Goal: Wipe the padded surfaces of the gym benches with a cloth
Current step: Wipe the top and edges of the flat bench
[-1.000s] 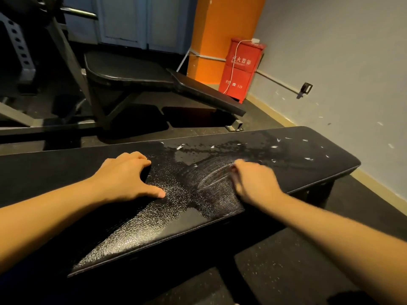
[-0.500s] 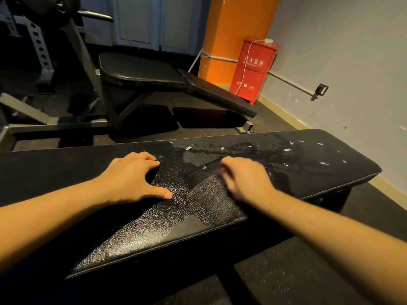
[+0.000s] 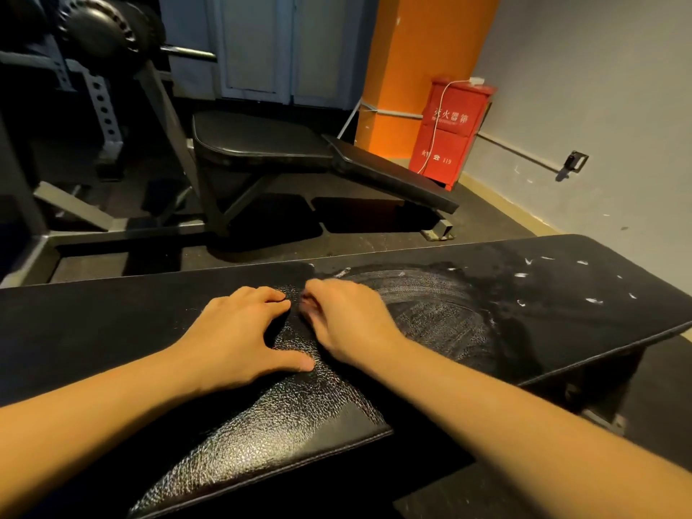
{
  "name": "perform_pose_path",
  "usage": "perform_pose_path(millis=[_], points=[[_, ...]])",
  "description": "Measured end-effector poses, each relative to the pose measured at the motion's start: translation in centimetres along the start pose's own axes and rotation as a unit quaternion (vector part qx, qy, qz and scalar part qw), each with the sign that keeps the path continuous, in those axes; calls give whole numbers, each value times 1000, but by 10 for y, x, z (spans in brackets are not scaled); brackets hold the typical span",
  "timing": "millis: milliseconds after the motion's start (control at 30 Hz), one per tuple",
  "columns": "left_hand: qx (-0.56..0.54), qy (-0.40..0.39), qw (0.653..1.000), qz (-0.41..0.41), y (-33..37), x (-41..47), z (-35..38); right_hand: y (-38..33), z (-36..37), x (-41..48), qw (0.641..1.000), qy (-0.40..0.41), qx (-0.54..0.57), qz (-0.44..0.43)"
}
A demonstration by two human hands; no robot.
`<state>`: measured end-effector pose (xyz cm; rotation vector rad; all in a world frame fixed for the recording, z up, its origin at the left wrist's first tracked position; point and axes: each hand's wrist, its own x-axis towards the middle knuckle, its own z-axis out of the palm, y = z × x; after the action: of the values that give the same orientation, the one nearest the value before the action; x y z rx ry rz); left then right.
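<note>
Black grained vinyl covers the bench (image 3: 262, 443) in front of me, and both of my hands are on its padded top, close together near the middle.

My left hand (image 3: 239, 331) lies flat with the fingers spread and the thumb stretched toward me. It holds nothing. I judge that it is there to brace my weight while the other hand works.

My right hand (image 3: 352, 324) sits just beside it, knuckles up, with its fingers (image 3: 314, 294) tucked under and blurred. The cloth cannot be made out. If it is in use it is bunched beneath this palm, and I cannot tell whether the hand is gripping it or only curled.

An arc of damp streaks (image 3: 430, 305) curves across the pad to the right of that hand, which fits a sweeping wipe. Beyond it, toward the far end, white flecks (image 3: 595, 301) lie scattered on the pad, so I judge that part is not yet wiped. The left stretch of the pad looks dull and dry.

An incline bench (image 3: 262, 144) stands behind on the floor, well apart, with no streaks showing on its pads.
</note>
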<state>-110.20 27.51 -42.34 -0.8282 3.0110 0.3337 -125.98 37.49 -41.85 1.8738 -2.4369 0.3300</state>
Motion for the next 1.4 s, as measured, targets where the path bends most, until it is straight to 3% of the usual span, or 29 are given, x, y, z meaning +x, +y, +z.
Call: perform_pose_path(millis=[67,167,267,400,533,600,667,767,867,967,1100,1167,1267,1400], points=[[-8,2,1000,-3,-1,-1,0,44,-12,-15,997,9,-56,52],[-14,11,1000,4,-2,0,3,138,-30,-10,965,30,-153,210],[-15,-2,1000,4,-3,4,3,165,-32,13,943,39,-161,288],[-14,-23,1000,3,2,6,-6,97,-11,61,964,53,-73,251],[0,-29,1000,5,8,0,-14,2,11,71,990,19,66,127],[6,-28,1000,4,3,-4,-17,0,11,57,996,18,53,74],[11,-31,999,-13,-7,-7,-19,38,2,46,994,39,-1,107],[17,-52,998,-28,-19,-13,-20,120,-14,41,964,44,-110,237],[16,-67,997,-19,-21,-10,-18,146,-15,51,938,53,-136,315],[45,-73,996,-5,-25,0,-16,103,-3,76,950,48,-100,291],[88,-87,992,1,-25,3,-16,1,17,100,985,25,11,171],[91,-89,992,-6,-23,1,-16,-29,22,97,996,16,-4,93],[79,-92,993,-11,-25,1,-16,6,16,81,995,31,-45,85],[68,-90,994,-4,-31,0,-11,128,-16,39,961,25,-134,241]])
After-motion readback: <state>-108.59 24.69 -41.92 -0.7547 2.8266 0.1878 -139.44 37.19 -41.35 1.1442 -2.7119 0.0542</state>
